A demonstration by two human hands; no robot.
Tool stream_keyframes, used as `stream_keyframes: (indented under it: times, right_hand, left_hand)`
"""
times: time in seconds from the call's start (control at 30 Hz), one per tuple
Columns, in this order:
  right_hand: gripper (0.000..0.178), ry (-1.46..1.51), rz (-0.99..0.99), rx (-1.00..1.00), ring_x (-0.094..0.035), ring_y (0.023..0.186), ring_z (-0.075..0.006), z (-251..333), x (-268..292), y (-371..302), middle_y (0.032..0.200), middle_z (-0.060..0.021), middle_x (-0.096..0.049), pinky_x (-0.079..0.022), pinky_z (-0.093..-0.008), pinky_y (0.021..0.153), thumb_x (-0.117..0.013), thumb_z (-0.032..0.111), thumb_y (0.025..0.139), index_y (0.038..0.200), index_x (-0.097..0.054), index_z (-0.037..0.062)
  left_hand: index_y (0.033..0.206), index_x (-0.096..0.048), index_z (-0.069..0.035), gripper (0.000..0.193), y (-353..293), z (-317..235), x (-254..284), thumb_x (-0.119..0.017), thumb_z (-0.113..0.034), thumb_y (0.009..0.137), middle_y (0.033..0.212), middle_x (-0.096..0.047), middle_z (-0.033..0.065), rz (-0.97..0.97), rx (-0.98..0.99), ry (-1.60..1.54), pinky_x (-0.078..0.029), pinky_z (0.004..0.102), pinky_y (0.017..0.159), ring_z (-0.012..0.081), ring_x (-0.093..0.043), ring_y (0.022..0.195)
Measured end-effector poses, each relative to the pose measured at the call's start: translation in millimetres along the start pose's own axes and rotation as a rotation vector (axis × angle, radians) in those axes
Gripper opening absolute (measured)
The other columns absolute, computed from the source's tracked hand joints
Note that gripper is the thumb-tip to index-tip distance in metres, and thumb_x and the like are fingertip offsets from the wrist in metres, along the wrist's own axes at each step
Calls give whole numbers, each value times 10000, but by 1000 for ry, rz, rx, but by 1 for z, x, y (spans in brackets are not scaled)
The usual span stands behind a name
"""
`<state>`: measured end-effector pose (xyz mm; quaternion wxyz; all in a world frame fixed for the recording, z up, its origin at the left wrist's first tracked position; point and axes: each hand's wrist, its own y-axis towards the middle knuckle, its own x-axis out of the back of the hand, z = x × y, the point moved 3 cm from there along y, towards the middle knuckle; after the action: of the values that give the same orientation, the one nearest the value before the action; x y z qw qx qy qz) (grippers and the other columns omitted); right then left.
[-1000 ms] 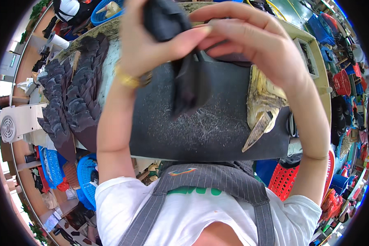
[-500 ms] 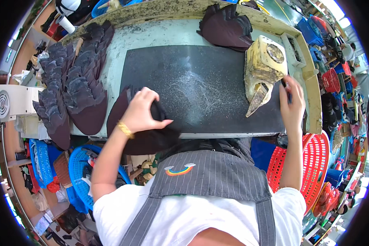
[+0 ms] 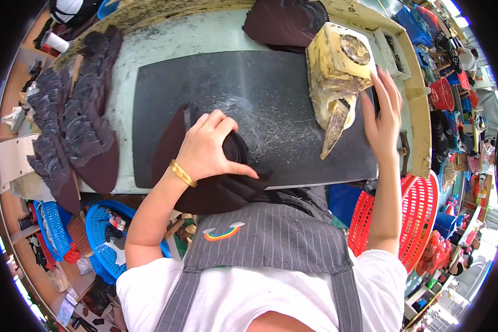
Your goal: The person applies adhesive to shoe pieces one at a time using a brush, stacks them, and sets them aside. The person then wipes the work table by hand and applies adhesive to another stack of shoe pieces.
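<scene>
My left hand (image 3: 205, 146) is closed round a thick stack of dark maroon pieces (image 3: 169, 130), thumb on the near side. Layered edges fan out beneath its palm, and the stack overhangs the front edge of a black mat (image 3: 271, 83). At the right, my right hand (image 3: 384, 119) has its fingers stretched out and apart, with nothing seen in it. Its fingertips lie along the right side of a yellowed, crusted container (image 3: 329, 52); whether they touch it I cannot tell. From the container's near opening pokes a flat, crusted spatula-like blade (image 3: 335, 130).
Overlapping rows of similar maroon pieces (image 3: 97, 149) lie on the table's left side. Another pile (image 3: 285, 25) sits at the far edge, behind the mat. A raised wooden rim (image 3: 418, 116) borders the table. Below stand a blue basket (image 3: 97, 232) and a red basket (image 3: 418, 221).
The whole view has shifted. My left hand has moved rightward over the mat with the stack. My right hand's fingers have straightened and reach farther along the container.
</scene>
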<state>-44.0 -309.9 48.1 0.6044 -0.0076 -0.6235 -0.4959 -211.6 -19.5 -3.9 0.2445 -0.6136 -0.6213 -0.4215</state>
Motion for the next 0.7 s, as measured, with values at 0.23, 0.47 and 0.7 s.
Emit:
stream_keyframes:
  times: [0.23,0.47,0.7]
  right_hand:
    - [263,451,208,-31,-671,770,-305,95,35,-54,930,-132,-688,-543,-363,696,-643,-98,780,1030,-671,-23]
    - [233,1271,544,-427,-675,794,-204,190,-91,-43,957,-145,-668,-545,-290,700,-669,108,909,1115,-653,-2]
    - [261,1599,1024,-611,-591,770,-87,223,-81,-33,874,-28,-622,-500,-252,677,-721,164,893,1050,-599,-6]
  left_hand:
    - [975,-521,-103,798,-37,21,20,-957,-477,421,1052,-439,110,-222,-136,-254,-468,405,833,293,-510,1014]
    - [980,-500,-85,885,-58,2,29,-921,-624,418,1041,-445,118,-487,-238,-249,-482,417,786,307,-529,948]
    - [980,-483,-127,424,-103,-4,30,-751,-405,806,1040,-445,134,-818,-374,-187,-550,442,720,373,-571,932]
